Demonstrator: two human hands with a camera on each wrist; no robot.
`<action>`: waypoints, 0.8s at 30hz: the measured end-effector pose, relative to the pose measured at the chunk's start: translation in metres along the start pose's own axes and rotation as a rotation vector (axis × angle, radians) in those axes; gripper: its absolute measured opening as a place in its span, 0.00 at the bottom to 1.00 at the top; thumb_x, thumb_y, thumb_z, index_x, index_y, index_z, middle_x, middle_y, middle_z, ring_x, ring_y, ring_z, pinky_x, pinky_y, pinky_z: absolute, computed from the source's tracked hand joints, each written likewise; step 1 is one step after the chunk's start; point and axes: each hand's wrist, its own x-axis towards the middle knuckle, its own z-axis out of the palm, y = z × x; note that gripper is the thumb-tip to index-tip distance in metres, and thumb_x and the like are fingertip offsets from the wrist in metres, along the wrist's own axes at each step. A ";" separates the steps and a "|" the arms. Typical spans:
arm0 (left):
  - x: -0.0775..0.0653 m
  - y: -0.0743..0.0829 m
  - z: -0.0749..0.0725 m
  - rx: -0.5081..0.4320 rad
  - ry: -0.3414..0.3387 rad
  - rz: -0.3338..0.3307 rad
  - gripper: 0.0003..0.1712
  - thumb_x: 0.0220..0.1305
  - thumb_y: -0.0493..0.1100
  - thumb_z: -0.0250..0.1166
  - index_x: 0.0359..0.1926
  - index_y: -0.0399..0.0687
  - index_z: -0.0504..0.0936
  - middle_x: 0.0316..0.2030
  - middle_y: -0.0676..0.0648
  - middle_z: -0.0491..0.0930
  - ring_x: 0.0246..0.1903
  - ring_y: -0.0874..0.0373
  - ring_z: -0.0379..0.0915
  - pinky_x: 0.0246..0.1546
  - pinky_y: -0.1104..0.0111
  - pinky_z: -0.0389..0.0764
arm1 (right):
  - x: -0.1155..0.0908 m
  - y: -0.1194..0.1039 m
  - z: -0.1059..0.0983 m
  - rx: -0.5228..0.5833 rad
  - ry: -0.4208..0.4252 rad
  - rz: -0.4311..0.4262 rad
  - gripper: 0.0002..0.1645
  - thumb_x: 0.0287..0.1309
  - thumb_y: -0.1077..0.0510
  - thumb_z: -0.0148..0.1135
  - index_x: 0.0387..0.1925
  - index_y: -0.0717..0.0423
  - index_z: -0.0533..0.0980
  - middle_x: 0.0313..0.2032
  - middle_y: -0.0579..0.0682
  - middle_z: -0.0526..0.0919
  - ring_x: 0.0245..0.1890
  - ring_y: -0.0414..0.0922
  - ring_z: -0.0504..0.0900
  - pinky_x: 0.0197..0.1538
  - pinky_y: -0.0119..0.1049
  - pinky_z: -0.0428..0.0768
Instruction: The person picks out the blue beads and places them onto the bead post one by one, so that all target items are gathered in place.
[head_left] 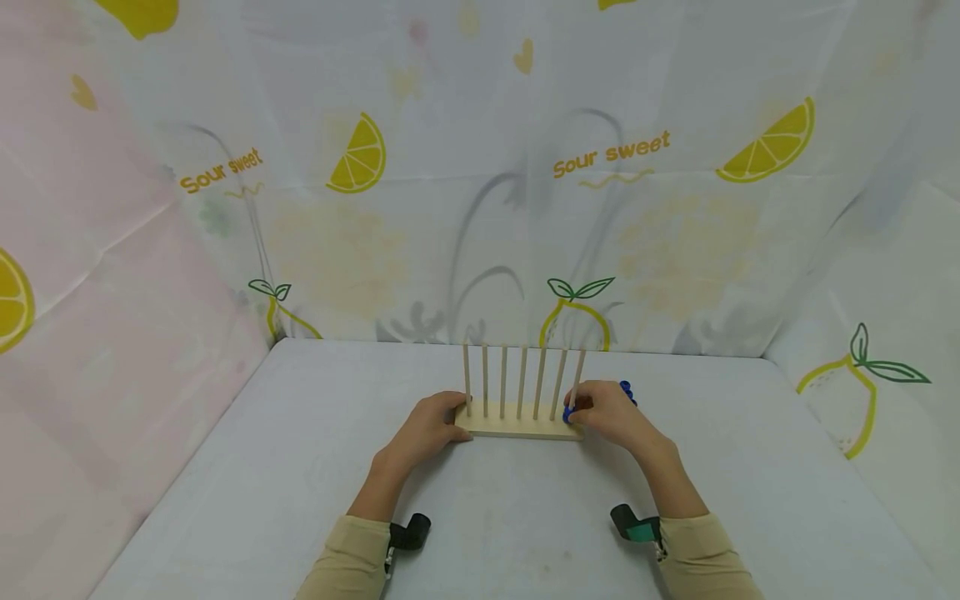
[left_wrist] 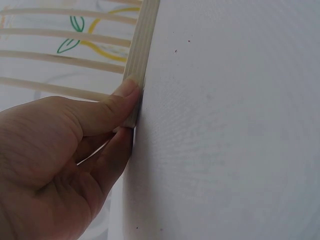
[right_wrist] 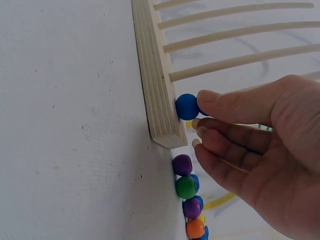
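Observation:
A pale wooden base with a row of several upright pegs stands on the table. My left hand grips its left end, the thumb on the front edge and the fingers behind. At the rightmost peg, my right hand pinches a blue bead, mostly hidden by the thumb. Another blue bead sits low against the base, right beside the held one. The other fingers of the right hand are bent and hold nothing.
Past the base's right end, a cluster of loose beads lies on the table, among them a purple bead, a green bead and an orange bead. A lemon-print cloth hangs behind the white table.

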 end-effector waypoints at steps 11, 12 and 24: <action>0.000 -0.001 0.000 -0.002 -0.009 0.009 0.34 0.52 0.36 0.76 0.61 0.37 0.77 0.62 0.39 0.77 0.65 0.43 0.71 0.67 0.50 0.72 | -0.002 -0.003 -0.003 0.012 -0.046 0.051 0.08 0.53 0.66 0.68 0.37 0.58 0.83 0.31 0.50 0.84 0.32 0.42 0.76 0.33 0.32 0.76; 0.000 -0.001 0.000 -0.002 -0.009 0.009 0.34 0.52 0.36 0.76 0.61 0.37 0.77 0.62 0.39 0.77 0.65 0.43 0.71 0.67 0.50 0.71 | -0.003 -0.004 -0.003 0.012 -0.052 0.062 0.09 0.53 0.66 0.68 0.38 0.58 0.82 0.31 0.50 0.83 0.32 0.42 0.76 0.32 0.32 0.76; 0.001 0.003 0.001 0.036 0.007 0.024 0.33 0.50 0.36 0.77 0.59 0.37 0.79 0.60 0.39 0.79 0.64 0.44 0.72 0.67 0.51 0.72 | -0.005 -0.001 -0.010 -0.027 -0.064 0.036 0.11 0.52 0.67 0.65 0.40 0.60 0.83 0.31 0.50 0.83 0.32 0.42 0.76 0.34 0.33 0.76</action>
